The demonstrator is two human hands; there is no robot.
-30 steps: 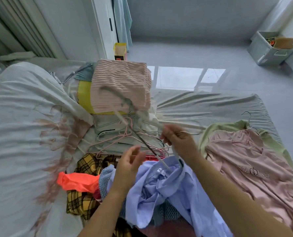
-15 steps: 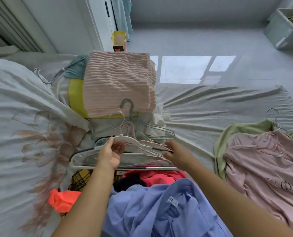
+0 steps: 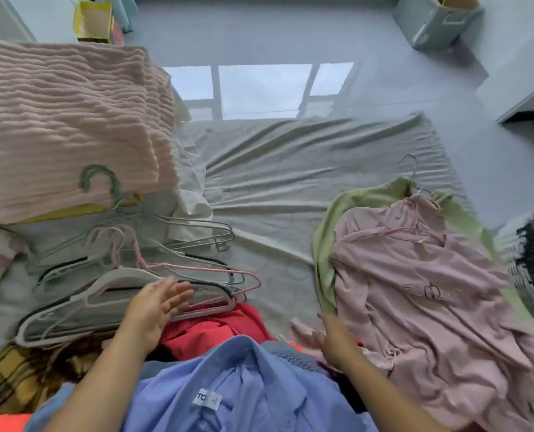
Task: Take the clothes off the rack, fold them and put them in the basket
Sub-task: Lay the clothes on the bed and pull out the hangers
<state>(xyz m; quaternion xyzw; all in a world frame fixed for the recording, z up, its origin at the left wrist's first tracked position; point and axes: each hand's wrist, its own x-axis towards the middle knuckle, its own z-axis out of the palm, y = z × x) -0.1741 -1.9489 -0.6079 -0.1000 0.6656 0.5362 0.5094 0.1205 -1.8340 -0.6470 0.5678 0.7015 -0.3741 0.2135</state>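
- Two hands, both released and grasping nothing: left hand (image 3: 158, 302) spread flat above the pile of empty hangers (image 3: 141, 275), right hand (image 3: 337, 336) loose beside the pink shirt (image 3: 430, 294).
- Hangers heaped apart on the bed (image 3: 275, 169), likely to free folding room.
- Blue shirt (image 3: 228, 385) crumpled just below and between both wrists, nearest to reach.

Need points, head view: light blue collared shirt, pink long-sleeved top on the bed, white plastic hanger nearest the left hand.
light blue collared shirt (image 3: 247, 381): head view, on the cloth beside the neck label.
pink long-sleeved top (image 3: 415, 307): head view, mid chest, left of the print.
white plastic hanger (image 3: 119, 277): head view, on its curved shoulder near the top.
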